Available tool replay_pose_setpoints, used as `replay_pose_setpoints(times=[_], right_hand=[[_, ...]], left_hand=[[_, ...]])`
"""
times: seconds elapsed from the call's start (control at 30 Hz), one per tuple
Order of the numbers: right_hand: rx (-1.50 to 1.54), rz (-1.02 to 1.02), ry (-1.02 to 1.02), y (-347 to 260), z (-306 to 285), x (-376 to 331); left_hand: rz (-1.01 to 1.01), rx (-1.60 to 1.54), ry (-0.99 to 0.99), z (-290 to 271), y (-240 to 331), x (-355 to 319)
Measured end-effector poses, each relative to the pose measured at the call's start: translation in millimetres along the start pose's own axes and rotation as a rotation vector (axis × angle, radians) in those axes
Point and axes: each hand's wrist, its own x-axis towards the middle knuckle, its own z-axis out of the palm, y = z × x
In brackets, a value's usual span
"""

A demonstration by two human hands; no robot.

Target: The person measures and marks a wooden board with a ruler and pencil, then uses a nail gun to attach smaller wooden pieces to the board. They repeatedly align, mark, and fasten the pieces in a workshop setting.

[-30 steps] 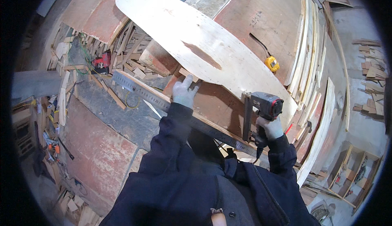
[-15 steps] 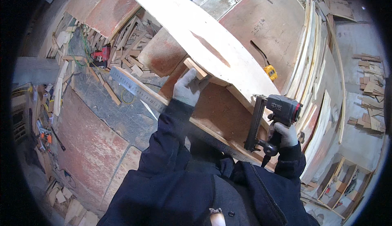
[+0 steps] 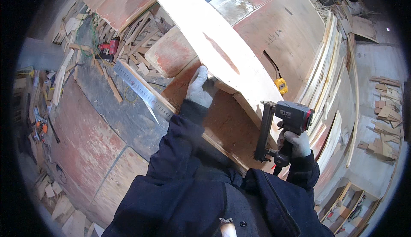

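My left hand [image 3: 198, 92], in a pale glove, is at the near edge of a long white curved wooden panel [image 3: 222, 31]. Its thumb points up along that edge, and the fingers curl in beneath the panel, partly hidden. My right hand [image 3: 297, 143], also gloved, is closed around the grip of a black pneumatic nail gun [image 3: 287, 119]. The gun is held upright beside the panel's near right end. Wooden strips [image 3: 248, 107] run along the panel's underside. The panel has a slot-shaped opening [image 3: 220, 52] in it.
A yellow tape measure [image 3: 280, 85] lies beyond the panel. To the left are a steel ruler [image 3: 141, 90] along a board's edge and a red nail gun [image 3: 109, 48] by heaped wood scraps [image 3: 139, 44]. Long wooden strips [image 3: 323, 61] are stacked at right.
The small wood block in my left hand no longer shows above the panel's edge. My left thumb now points up. The nail gun stays in my right hand, and the view has shifted slightly.
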Motion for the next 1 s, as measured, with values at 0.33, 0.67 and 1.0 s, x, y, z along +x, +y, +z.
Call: replay_pose_setpoints(times=[0.33, 0.67, 1.0], right_hand=[[-0.024, 0.072, -0.041, 7.0, 19.9, 25.1], [-0.099, 0.099, -0.050, 18.3, 35.8, 34.3], [-0.053, 0.077, -0.046, 26.5, 34.9, 36.6]], left_hand=[[-0.066, 0.027, 0.252, -34.2, -11.6, -14.0], [-0.095, 0.065, 0.298, -43.2, -0.6, -18.8], [-0.046, 0.652, 0.347, -28.7, 15.0, -25.6]])
